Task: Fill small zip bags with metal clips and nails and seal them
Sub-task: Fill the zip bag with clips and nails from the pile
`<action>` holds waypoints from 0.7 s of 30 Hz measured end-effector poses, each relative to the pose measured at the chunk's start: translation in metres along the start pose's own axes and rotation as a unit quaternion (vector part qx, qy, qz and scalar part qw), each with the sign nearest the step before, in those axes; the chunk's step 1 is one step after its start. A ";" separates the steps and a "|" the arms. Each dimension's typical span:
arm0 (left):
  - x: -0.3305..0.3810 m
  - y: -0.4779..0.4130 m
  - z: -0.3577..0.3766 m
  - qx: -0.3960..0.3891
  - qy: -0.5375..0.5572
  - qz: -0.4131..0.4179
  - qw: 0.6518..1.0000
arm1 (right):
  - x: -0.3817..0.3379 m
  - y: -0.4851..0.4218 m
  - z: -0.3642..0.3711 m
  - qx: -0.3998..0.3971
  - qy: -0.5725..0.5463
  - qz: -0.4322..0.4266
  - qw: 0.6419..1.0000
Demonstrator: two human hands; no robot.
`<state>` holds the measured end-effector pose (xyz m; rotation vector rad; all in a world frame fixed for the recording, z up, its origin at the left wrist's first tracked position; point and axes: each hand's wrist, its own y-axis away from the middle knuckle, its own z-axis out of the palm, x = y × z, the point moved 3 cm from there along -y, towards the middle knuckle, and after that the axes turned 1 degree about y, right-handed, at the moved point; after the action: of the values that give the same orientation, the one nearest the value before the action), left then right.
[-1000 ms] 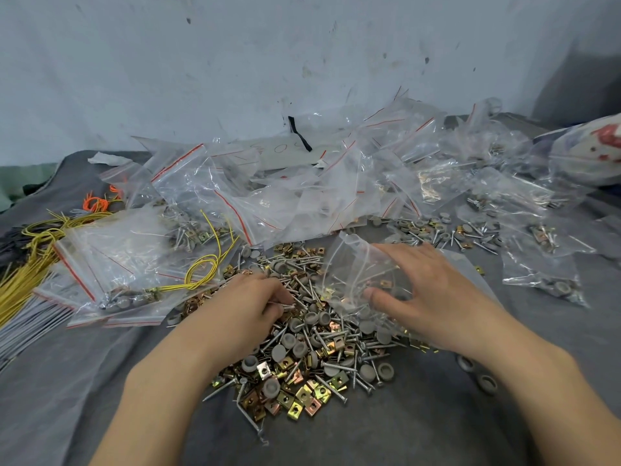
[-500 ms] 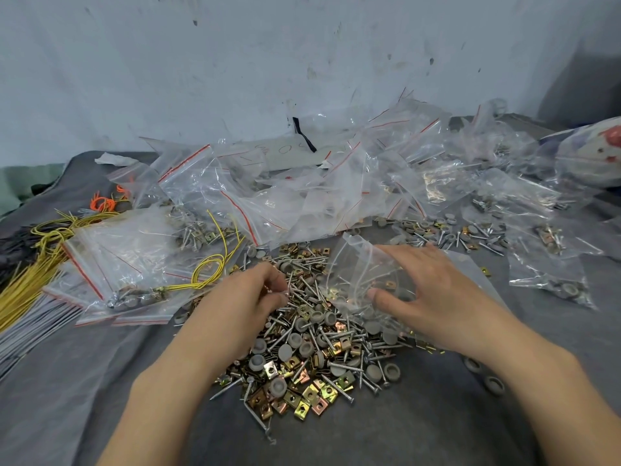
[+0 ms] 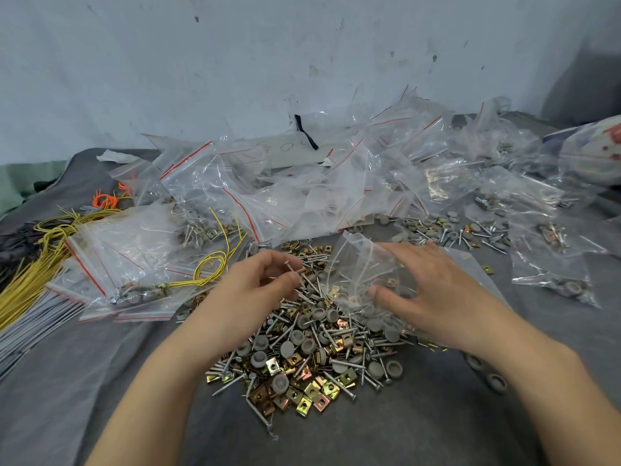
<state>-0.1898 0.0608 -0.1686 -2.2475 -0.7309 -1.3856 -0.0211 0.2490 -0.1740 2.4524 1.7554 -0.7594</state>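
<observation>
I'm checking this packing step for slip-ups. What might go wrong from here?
The left hand pinches a thin nail by fingertips above the loose pile; it may slip and fall back among the parts.
The right hand holds a crumpled clear bag whose mouth looks only partly open; the nail's point might snag or pierce the film.
The yellow wire lies right beside the pile and could get caught up.

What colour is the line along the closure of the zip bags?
Red. The head view shows it best, for example on this zip bag.
</observation>
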 end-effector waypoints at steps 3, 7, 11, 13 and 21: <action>0.003 0.002 0.002 -0.021 0.027 0.009 0.999 | 0.000 0.000 -0.001 0.004 -0.008 -0.001 1.000; 0.002 0.002 0.002 -0.017 -0.004 0.008 1.000 | -0.001 0.000 -0.001 0.001 -0.003 -0.001 1.000; 0.000 0.000 0.005 0.001 -0.078 0.017 0.997 | 0.000 0.000 -0.001 0.001 -0.001 -0.001 1.000; 0.000 0.001 0.007 0.042 -0.167 0.033 0.985 | 0.000 0.000 0.000 0.000 -0.003 -0.001 1.000; 0.003 -0.003 0.007 0.082 -0.035 0.038 0.995 | 0.001 0.000 0.000 -0.011 0.001 0.002 1.000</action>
<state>-0.1859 0.0681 -0.1685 -2.1810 -0.7466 -1.1732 -0.0211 0.2495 -0.1742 2.4423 1.7478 -0.7339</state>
